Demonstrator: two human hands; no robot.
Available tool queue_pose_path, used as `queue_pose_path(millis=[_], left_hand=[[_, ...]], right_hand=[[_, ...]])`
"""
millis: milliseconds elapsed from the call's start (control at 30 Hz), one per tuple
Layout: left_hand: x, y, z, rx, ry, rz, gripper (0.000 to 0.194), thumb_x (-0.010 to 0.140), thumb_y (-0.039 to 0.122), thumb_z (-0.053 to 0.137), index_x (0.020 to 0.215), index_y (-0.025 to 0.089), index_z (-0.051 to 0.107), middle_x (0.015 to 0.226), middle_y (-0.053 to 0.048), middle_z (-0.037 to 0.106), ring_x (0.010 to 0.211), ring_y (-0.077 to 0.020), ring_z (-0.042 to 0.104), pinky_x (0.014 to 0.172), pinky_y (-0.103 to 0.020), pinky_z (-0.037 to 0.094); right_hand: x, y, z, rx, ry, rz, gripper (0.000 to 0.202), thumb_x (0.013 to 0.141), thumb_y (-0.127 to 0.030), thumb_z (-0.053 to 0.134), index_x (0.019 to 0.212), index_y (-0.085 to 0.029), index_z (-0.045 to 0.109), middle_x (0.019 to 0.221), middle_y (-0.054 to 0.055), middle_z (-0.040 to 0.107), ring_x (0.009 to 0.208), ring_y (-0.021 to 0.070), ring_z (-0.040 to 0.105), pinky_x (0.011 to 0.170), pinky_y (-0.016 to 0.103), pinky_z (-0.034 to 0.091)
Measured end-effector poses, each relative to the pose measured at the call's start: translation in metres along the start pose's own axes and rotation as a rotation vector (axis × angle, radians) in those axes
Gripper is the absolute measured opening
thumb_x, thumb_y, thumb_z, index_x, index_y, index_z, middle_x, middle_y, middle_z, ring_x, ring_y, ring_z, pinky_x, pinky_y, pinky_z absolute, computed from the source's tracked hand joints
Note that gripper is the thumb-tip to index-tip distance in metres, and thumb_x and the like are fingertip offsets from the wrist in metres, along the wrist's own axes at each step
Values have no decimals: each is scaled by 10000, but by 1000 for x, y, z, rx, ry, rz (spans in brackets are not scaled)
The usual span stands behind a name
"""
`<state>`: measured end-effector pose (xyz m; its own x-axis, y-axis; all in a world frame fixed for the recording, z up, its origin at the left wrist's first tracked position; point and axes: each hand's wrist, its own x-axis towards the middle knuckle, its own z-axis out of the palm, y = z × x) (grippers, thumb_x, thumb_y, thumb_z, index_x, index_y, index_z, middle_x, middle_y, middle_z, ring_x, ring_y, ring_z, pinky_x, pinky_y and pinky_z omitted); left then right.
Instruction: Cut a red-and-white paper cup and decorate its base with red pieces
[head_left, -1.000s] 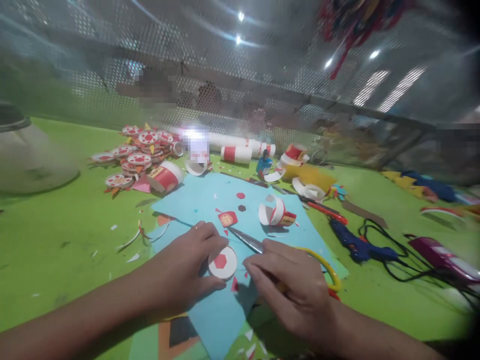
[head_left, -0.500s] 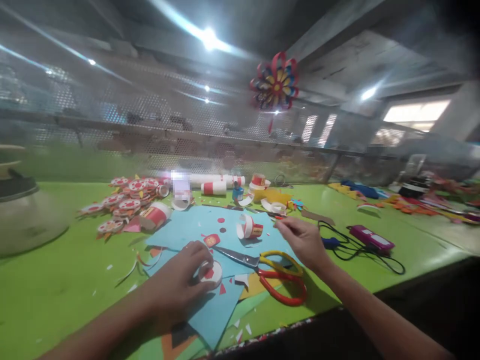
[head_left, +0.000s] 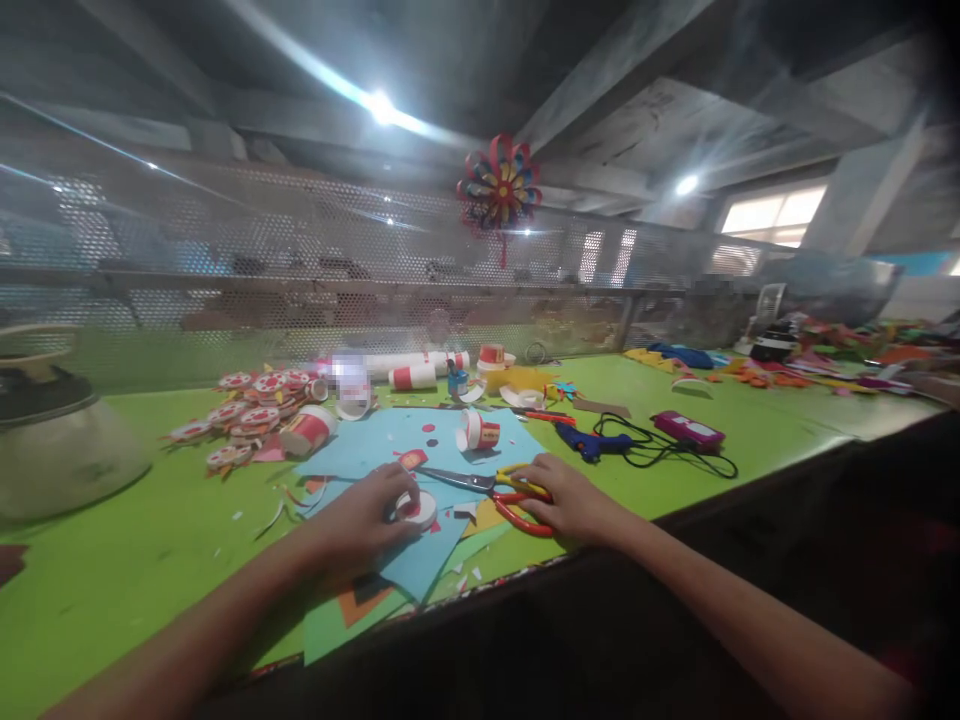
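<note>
My left hand (head_left: 379,510) holds a small round white paper piece with red on it (head_left: 421,512), which looks like a cut-off cup bottom. Its fingers curl over the edge of it. My right hand (head_left: 574,498) has its fingers on the yellow and red handles of the scissors (head_left: 480,482). The blades point left, slightly apart or closed, I cannot tell which. The scissors rest over light blue paper (head_left: 360,450). Just beyond lies a cut red and white paper cup (head_left: 486,433). A red paper scrap (head_left: 412,459) is near the blade tips.
A blue glue gun (head_left: 589,441) with a black cable and a purple box (head_left: 688,430) lie at right. Several red and white paper flowers (head_left: 259,420) and a paper cup (head_left: 309,430) are at left, near a large pale container (head_left: 67,450). A perforated screen stands behind.
My right hand has moved down from near the orange-handled tool onto the scissors' handles. My left hand still has the round piece. The view has turned slightly right.
</note>
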<state>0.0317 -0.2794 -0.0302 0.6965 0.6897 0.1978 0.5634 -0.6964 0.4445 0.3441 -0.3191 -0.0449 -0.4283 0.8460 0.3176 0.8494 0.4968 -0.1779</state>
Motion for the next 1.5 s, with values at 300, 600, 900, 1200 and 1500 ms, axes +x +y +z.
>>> queue_pose_path(millis=[300, 600, 900, 1200, 1500], left_hand=[[-1, 3, 4, 27, 51, -9, 216, 811, 404, 564, 870, 196, 578, 924, -39, 542, 838, -199, 519, 756, -309, 407], [3, 8, 12, 58, 107, -63, 153, 784, 342, 584, 835, 200, 564, 954, -51, 527, 888, -214, 519, 777, -318, 408], [2, 11, 18, 49, 118, -91, 94, 810, 290, 539, 814, 196, 533, 939, -52, 519, 885, -221, 508, 759, -346, 411], [1, 12, 26, 99, 87, -98, 158, 801, 314, 529, 928, 219, 527, 1010, -90, 527, 925, -269, 509, 788, -429, 441], [7, -18, 43, 117, 155, 1, 154, 797, 405, 568, 835, 256, 559, 891, -61, 564, 780, -230, 560, 668, -356, 496]], right_hand=[[12, 5, -3, -49, 33, 44, 240, 909, -329, 559, 1085, -171, 600, 1087, 60, 627, 907, 182, 624, 784, 384, 523], [95, 22, 6, -70, 106, 94, 307, 905, -314, 567, 1178, -174, 557, 1190, 79, 587, 991, 216, 607, 828, 429, 511], [186, 38, 21, -64, 47, 147, 273, 907, -302, 566, 1143, -165, 580, 1150, 66, 609, 937, 201, 626, 779, 390, 532], [226, 38, 46, -6, 47, 145, 279, 911, -316, 560, 1142, -160, 577, 1134, 63, 613, 937, 206, 628, 787, 399, 530], [275, 20, 40, -72, 117, 151, 271, 913, -305, 558, 1144, -166, 576, 1147, 67, 609, 950, 204, 623, 798, 402, 527]])
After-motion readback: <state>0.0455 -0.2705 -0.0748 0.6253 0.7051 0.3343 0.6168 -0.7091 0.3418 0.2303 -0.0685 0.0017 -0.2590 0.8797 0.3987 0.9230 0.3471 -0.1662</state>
